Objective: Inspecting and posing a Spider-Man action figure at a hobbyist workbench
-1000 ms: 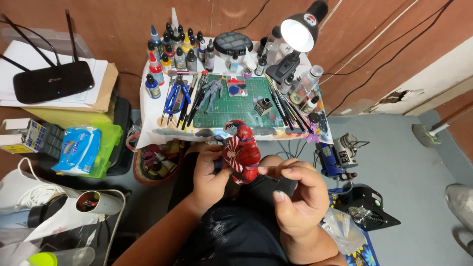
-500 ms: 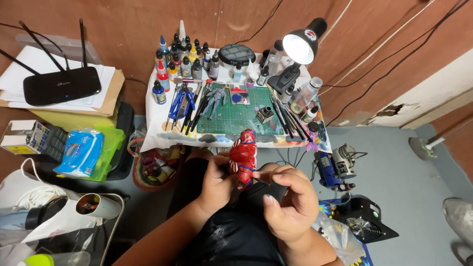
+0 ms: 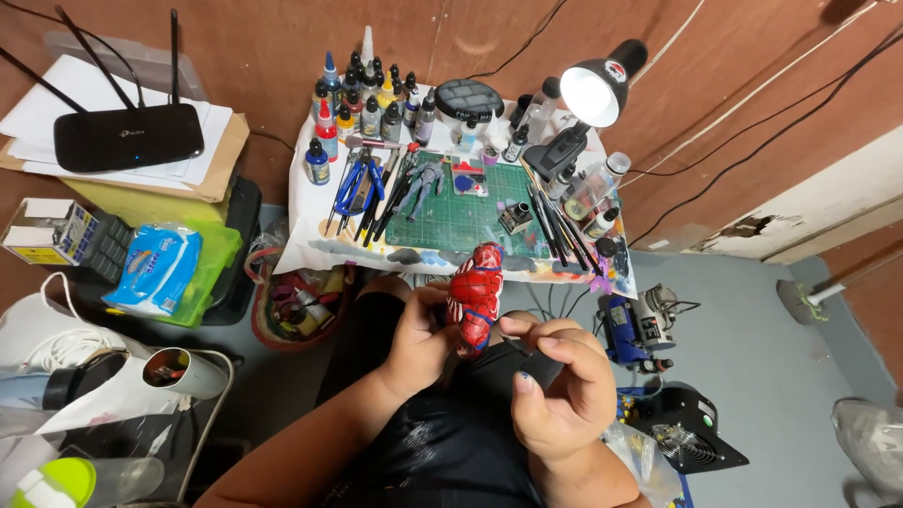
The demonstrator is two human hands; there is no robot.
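Below, a small table (image 3: 310, 246) draped in paint-stained white cloth, pushed against a brown wooden wall (image 3: 263, 38). Green cutting mat (image 3: 458, 218) in the middle, grey figure (image 3: 425, 181) lying on it. Paint bottles (image 3: 362, 111) crowded along the far edge, pliers and cutters (image 3: 359, 188) at the left edge, brushes (image 3: 555, 226) at the right, lit desk lamp (image 3: 591, 92) at the far right corner. Grey floor (image 3: 781, 376) to the right, with a small blue compressor (image 3: 628, 331) and a black fan (image 3: 694, 440). Black router (image 3: 127, 136) on papers to the left. Just off the table's near edge, red and blue figure (image 3: 476, 293) gripped upright in the left hand (image 3: 420, 339); right hand (image 3: 562, 393) curled narrowly around a thin dark tool, touching the figure's lower part.
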